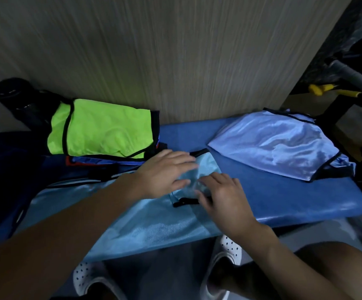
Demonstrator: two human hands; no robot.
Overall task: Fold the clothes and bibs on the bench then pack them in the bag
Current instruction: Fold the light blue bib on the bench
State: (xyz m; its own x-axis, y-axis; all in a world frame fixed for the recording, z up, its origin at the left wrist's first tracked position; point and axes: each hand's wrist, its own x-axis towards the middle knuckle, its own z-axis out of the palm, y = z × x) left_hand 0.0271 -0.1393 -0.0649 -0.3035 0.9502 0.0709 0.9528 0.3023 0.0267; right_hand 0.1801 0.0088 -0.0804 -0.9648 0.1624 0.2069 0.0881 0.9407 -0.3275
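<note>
Head view: the blue padded bench (284, 191) carries the pale blue mesh bib (154, 224) along its near edge; the left hand (167, 172) presses it, fingers straight and spread; the right hand (221, 195) rests on the fold, pinching or not I cannot tell; the slick mesh may spring open once released; no writing is legible.

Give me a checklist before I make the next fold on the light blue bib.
1. Left hand flat on light blue bib: ok.
2. Right hand grip on black trim: cannot tell.
3. Bib smooth on bench: not ok, bunched between the hands.
4. Green bib folded on the stack: ok.
5. Pale bib at right folded: not ok, crumpled.
</note>
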